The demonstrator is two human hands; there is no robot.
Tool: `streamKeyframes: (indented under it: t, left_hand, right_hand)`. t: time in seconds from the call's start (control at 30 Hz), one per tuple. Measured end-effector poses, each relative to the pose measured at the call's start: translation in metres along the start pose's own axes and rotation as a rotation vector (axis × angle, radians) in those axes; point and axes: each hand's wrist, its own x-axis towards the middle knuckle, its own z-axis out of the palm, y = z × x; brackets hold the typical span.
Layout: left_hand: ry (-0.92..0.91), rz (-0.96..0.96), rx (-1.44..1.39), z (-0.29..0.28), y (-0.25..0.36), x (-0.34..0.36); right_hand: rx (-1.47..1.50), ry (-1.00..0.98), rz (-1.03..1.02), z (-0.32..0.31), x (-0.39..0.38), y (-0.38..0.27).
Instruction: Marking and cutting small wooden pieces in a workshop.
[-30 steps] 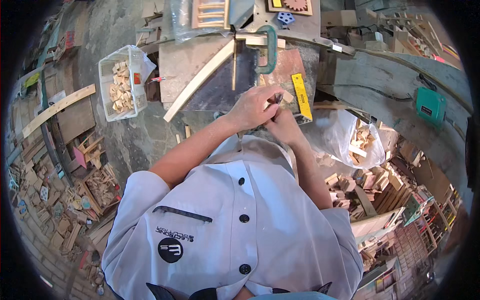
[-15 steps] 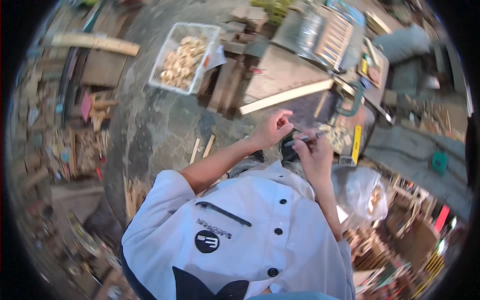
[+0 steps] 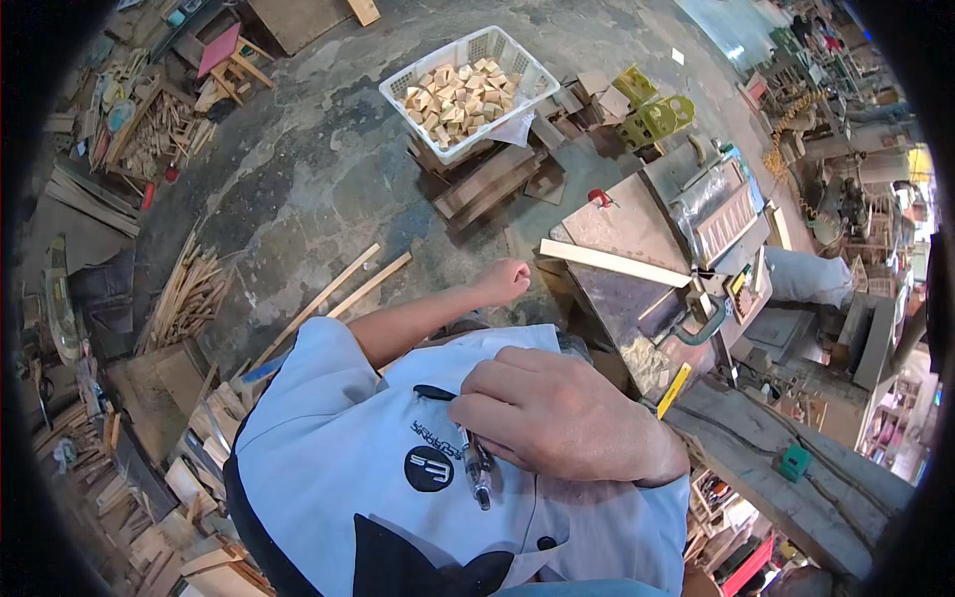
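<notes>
My right hand [image 3: 562,413] is up in front of my chest, its fingers closed around a pen [image 3: 478,478]. The pen's clear end points down across the front of my pale shirt [image 3: 338,438], close to the dark-edged chest pocket [image 3: 434,393]. Part of the pen is hidden behind my fingers. Farther out, my left hand [image 3: 504,282] hangs over the floor with its fingers curled into a loose fist; nothing shows in it. Nearest to it on the right is a long pale wood strip [image 3: 617,263] lying on a worktable [image 3: 622,214].
A white plastic crate [image 3: 547,85] full of small wood blocks stands ahead on stacked boards [image 3: 487,189]. On the worktable are a green clamp [image 3: 704,326] and a yellow-bladed square [image 3: 673,390]. Thin wood sticks [image 3: 184,294] lie on the floor at left. A pink-topped stool [image 3: 221,50] is farther off.
My right hand has come up from waist level to my chest with the pen. My left hand has drawn back slightly to the left and curled more. The view has turned.
</notes>
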Motion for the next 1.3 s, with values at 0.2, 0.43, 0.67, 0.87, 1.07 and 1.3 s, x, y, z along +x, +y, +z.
streamKeyframes:
  t: [0.2,0.43,0.67,0.87,1.07,1.3]
  left_hand:
    - [0.010,0.099,0.072,0.012,0.009,0.047]
    - [0.018,0.414,0.309,0.033,0.059,0.106]
    - [-0.037,0.544,0.688,0.082,0.089,0.141]
    - [-0.074,0.522,0.746,0.113,0.108,0.162]
    - [-0.263,0.399,0.545,0.102,0.109,0.158]
    - [-0.329,0.411,0.545,0.100,0.135,0.132]
  right_hand:
    - [0.064,-0.036,0.044,0.002,0.000,0.007]
    - [-0.059,0.046,0.193,-0.020,-0.032,0.019]
    - [0.387,0.505,0.219,-0.025,-0.126,0.100]
    - [0.552,1.467,1.153,0.093,-0.286,0.283]
    - [0.773,1.739,1.344,0.103,-0.327,0.319]
    - [0.519,1.846,1.549,0.118,-0.329,0.357]
